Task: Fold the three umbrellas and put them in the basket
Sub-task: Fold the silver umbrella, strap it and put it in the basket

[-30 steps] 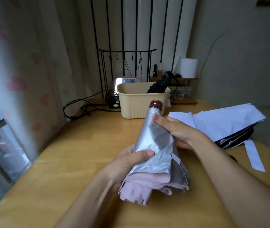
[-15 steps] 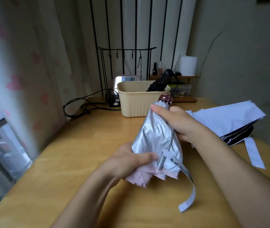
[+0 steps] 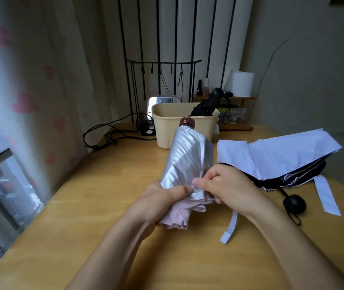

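The silver umbrella (image 3: pixel 190 158) is held over the near table (image 3: pixel 83 206), cap toward the far basket (image 3: pixel 167 130). The left hand (image 3: pixel 160 204) grips its lower end and the right hand (image 3: pixel 225 187) pinches the cloth, hiding the handle. A black umbrella (image 3: pixel 206 107) pokes from the basket, its lower part hidden. A white umbrella (image 3: pixel 271 153) lies at right.

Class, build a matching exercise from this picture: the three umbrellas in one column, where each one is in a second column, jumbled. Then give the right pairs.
Column one
1. silver umbrella
2. black umbrella
3. white umbrella

Column two
A. lying unfolded on the table
B. in the basket
C. held by the left hand and right hand

Pairs: 1-C, 2-B, 3-A
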